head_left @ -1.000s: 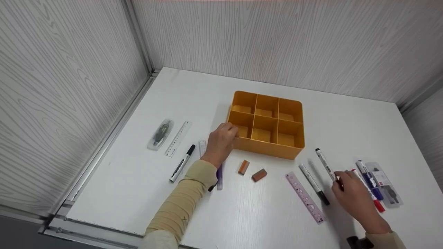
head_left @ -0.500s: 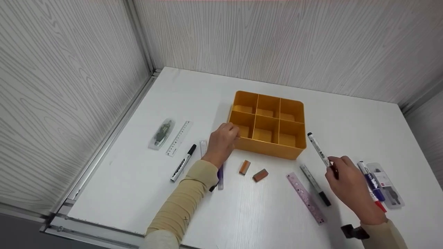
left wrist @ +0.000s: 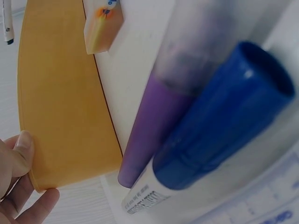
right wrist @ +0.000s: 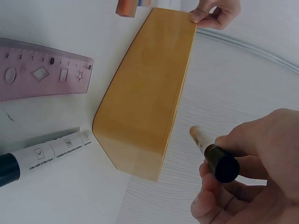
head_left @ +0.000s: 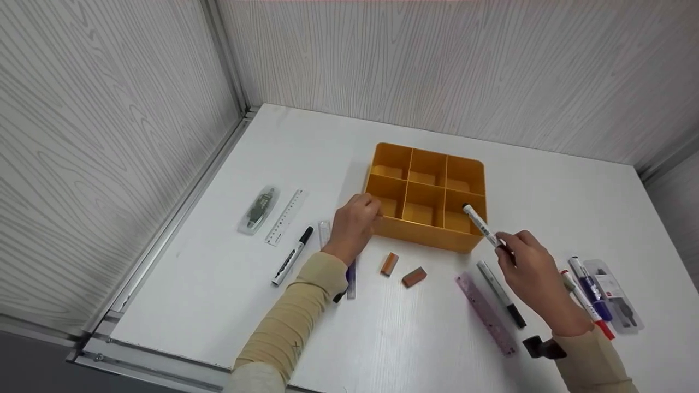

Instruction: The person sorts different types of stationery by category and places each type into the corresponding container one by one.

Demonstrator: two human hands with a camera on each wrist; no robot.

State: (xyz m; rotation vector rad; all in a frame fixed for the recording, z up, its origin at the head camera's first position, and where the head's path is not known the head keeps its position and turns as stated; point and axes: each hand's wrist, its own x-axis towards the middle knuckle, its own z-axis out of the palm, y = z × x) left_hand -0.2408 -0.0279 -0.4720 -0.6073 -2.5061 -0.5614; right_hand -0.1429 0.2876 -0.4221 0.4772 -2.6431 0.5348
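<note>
A yellow six-compartment storage box sits on the white table. At its near left corner my left hand grips the wall, thumb on the outside in the left wrist view. My right hand pinches a white marker near its black-capped end, as the right wrist view shows. In the head view, the marker's far end overlaps the front right compartment. Two small erasers lie in front of the box. Below the right hand are a black-capped marker and a pink ruler.
On the left lie a correction-tape pack, a clear ruler and a black marker. A purple pen and a blue-capped marker lie under the left wrist. Far right, red and blue markers lie beside a clear case.
My right hand has carried the marker up and left from the right-hand items to the box's front right corner. My left hand stays on the box.
</note>
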